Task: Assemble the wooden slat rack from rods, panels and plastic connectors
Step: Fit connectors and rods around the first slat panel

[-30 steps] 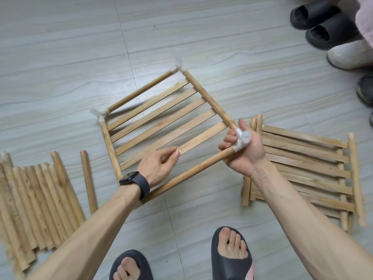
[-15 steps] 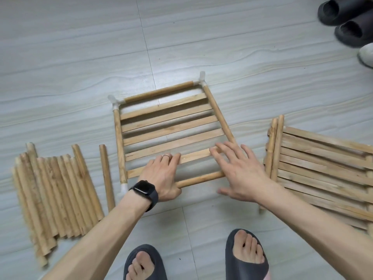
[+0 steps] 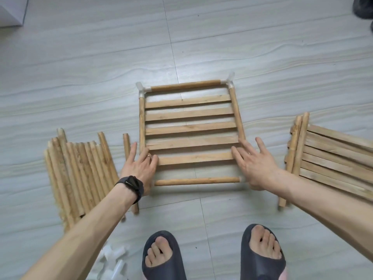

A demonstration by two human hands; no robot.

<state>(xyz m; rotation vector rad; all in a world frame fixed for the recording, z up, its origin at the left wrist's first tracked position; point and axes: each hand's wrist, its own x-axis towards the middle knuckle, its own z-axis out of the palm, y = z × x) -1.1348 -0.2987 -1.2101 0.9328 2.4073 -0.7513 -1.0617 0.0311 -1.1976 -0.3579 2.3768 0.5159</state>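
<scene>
A square wooden frame (image 3: 190,130) of rods with several slats lies flat on the floor. White plastic connectors (image 3: 229,82) cap its far corners, and another (image 3: 142,90) sits at the far left corner. My left hand (image 3: 140,165), fingers straight, rests on the frame's near left corner. My right hand (image 3: 253,164) lies spread on the near right corner. Neither hand grips anything.
A bundle of loose rods (image 3: 78,174) lies left, with a single rod (image 3: 128,150) beside the frame. Stacked slat panels (image 3: 331,158) lie right. Spare white connectors (image 3: 113,261) sit near my left foot. My sandalled feet (image 3: 212,253) are below the frame.
The frame went from tilted in my grip to flat on the floor. My right hand let go of the corner connector, and both hands moved out to the near corners.
</scene>
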